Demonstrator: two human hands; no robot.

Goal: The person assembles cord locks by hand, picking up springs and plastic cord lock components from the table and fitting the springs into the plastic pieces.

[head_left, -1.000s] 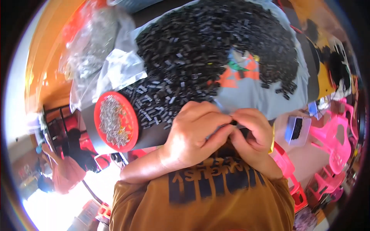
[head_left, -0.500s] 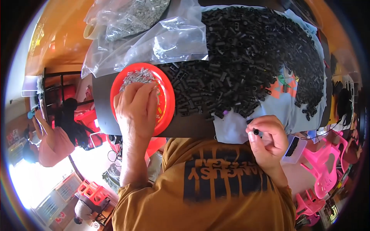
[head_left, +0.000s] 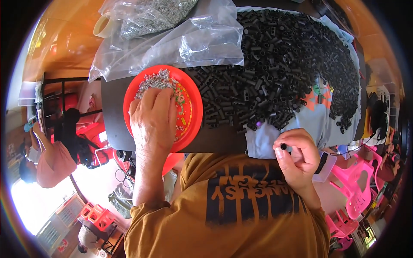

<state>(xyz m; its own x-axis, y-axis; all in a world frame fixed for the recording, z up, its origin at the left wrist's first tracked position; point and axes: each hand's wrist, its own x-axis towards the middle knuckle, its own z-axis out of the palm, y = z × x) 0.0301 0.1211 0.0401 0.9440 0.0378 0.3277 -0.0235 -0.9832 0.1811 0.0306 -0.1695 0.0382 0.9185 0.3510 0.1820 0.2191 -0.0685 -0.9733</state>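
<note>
A red plate (head_left: 197,101) with a printed flower pattern lies at the table's left front, with small metal springs (head_left: 157,79) heaped on its far side. My left hand (head_left: 152,114) is over the plate, fingers bent together and down at the near edge of the springs. Its fingertips are partly hidden, and what they hold cannot be made out. In front of the table edge, my right hand (head_left: 301,152) pinches a small black plastic tube (head_left: 284,147) between thumb and index finger, its round open end showing.
A large pile of black plastic tube pieces (head_left: 275,64) spreads over a light blue cloth (head_left: 260,144) and the dark table (head_left: 114,101). Behind the plate lies a clear plastic bag (head_left: 172,53) with more springs. Pink chairs (head_left: 357,189) stand at right; another person (head_left: 56,161) is at far left.
The table and everything on it have shifted slightly in view. My left hand stays over the springs, its fingers a little further in. The right hand keeps its pinch on the tube.
</note>
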